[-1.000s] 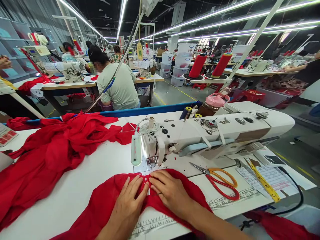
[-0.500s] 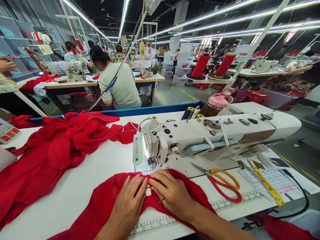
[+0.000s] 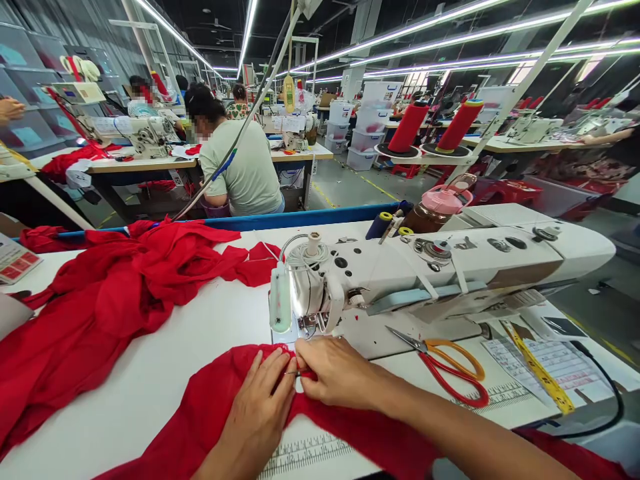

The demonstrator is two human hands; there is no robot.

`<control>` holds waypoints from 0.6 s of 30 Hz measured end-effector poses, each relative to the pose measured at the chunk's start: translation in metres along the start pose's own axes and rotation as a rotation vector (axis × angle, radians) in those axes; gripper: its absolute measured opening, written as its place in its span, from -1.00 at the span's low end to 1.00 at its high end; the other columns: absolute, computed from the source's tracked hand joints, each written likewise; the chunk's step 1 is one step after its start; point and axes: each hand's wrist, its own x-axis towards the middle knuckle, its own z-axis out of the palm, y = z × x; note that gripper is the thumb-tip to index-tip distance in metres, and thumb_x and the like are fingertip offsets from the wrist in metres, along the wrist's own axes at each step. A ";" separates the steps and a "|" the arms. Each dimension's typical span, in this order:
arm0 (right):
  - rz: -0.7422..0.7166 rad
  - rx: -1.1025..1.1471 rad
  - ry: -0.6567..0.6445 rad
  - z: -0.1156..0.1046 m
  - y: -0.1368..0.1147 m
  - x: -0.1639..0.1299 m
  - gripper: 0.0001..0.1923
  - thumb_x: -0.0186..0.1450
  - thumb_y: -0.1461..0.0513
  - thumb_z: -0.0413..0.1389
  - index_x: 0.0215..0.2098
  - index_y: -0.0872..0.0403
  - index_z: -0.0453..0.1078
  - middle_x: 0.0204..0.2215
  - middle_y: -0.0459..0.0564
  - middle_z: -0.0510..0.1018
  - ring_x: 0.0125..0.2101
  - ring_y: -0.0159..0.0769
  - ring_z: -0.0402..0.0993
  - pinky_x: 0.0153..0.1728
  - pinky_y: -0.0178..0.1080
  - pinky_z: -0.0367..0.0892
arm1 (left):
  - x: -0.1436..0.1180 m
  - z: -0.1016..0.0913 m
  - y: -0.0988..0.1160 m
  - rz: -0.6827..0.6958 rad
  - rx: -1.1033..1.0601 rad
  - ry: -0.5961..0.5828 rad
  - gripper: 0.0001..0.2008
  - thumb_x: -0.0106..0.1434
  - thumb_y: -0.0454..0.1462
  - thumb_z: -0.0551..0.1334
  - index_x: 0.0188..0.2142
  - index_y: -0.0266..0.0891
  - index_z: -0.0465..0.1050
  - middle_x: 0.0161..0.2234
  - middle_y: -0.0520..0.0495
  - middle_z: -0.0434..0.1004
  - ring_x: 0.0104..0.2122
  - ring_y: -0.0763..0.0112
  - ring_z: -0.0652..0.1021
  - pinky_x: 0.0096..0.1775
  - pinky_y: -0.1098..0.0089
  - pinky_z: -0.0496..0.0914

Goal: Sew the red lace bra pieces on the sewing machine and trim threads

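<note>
Table of smooth white laminate [image 3: 165, 373] supports a glossy white sewing machine [image 3: 450, 270]. Crumpled soft red fabric [image 3: 210, 407] lies before its needle. Left hand [image 3: 260, 413] presses flat, fingers extended; right hand [image 3: 335, 372] pinches the fabric edge.

Garment factory floor. Industrial sewing machine [image 3: 425, 273] at 12 o'clock on white table [image 3: 150, 373]; red fabric pile [image 3: 100, 300] at 10. Rows of lit stations beyond, seated worker [image 3: 240, 160] at 11, thread cones [image 3: 435, 127] at 1.
</note>
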 end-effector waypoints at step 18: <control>-0.055 -0.244 0.436 0.030 0.007 -0.036 -0.67 0.30 0.49 0.03 -0.10 0.07 0.49 -0.09 0.08 0.60 -0.05 -0.18 0.49 -0.38 -0.35 0.44 | -0.001 0.003 0.001 0.004 0.010 -0.011 -0.57 0.43 -0.43 0.03 0.26 -0.35 0.29 0.14 -0.27 0.48 0.19 0.08 0.45 0.20 -0.11 0.35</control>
